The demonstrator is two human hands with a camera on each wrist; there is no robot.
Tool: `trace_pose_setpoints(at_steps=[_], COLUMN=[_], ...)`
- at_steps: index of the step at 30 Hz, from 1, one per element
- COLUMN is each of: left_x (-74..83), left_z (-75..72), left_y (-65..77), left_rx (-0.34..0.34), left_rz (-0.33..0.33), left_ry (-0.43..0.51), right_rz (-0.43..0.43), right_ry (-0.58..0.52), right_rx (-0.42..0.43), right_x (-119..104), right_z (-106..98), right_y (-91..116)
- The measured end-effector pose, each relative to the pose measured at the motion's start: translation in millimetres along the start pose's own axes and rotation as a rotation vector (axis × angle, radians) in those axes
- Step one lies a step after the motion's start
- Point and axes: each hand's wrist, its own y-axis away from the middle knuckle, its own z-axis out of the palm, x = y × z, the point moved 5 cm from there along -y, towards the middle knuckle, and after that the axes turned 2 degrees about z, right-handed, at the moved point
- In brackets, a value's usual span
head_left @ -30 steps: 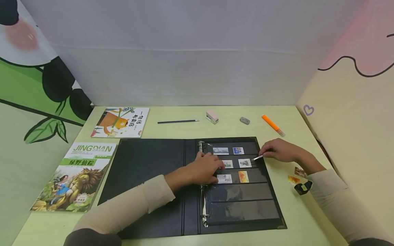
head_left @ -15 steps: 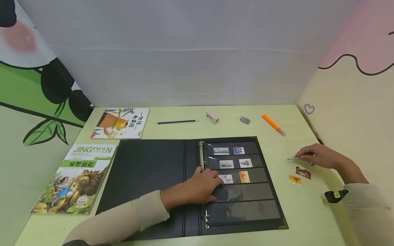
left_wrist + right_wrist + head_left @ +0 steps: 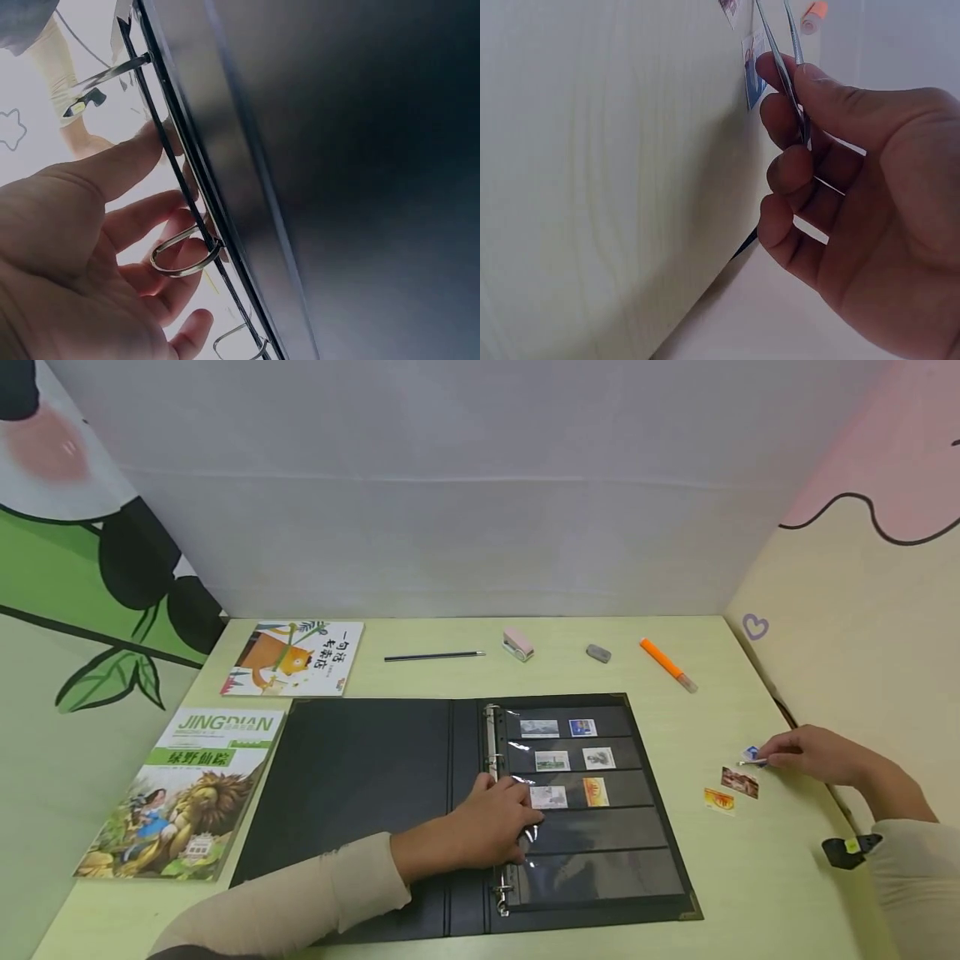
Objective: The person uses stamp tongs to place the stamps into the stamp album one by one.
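Note:
My left hand (image 3: 491,822) rests on the ring side of an open black stamp album (image 3: 360,785), its fingers over the left edge of the clear-pocket page (image 3: 600,872). In the left wrist view those fingers (image 3: 135,221) lie beside a metal ring (image 3: 184,255). Stamps (image 3: 598,758) sit in pairs in the upper three pocket rows. Between thumb and fingers my right hand (image 3: 832,764) pinches metal tweezers (image 3: 782,67), whose tips overlap a blue-and-white stamp (image 3: 750,752) on the table. The tweezer arms stand apart. Close by lie a brown stamp (image 3: 739,782) and an orange-yellow stamp (image 3: 719,801).
Two picture books, one with a bear (image 3: 292,658) and one with a lion (image 3: 180,793), lie at the left. Along the back are a dark pencil (image 3: 435,656), a pink stapler (image 3: 517,644), a grey eraser (image 3: 598,653) and an orange marker (image 3: 667,664). Walls border the table.
My right hand with the tweezers has moved from the album page rightward to the blue-and-white stamp. My left hand has slid down the page toward the lower pocket rows.

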Motion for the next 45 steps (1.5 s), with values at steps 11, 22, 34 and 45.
trace_pose_setpoints(at_steps=[11, 22, 34, 45], left_x=[-4.4, -8.1, -7.6, -7.8], left_z=[1.2, 5.7, 3.4, 2.2], left_y=[-3.5, -10.3, -10.7, -7.1], left_rx=[0.0, -0.067, -0.092, -0.08], left_rz=[-0.033, -0.082, -0.085, -0.086], left_ry=[0.131, 0.211, 0.246, 0.248], right_rz=[-0.052, -0.015, -0.233, -0.437], right_ry=[-0.029, -0.027, -0.063, -0.176], right_rx=[-0.058, -0.005, 0.13, -0.029], right_x=[-5.2, -10.0, -74.0, -146.8], right_z=[4.5, 0.1, -6.8, 18.9], right_y=[-5.3, -8.3, -40.7, -87.1])
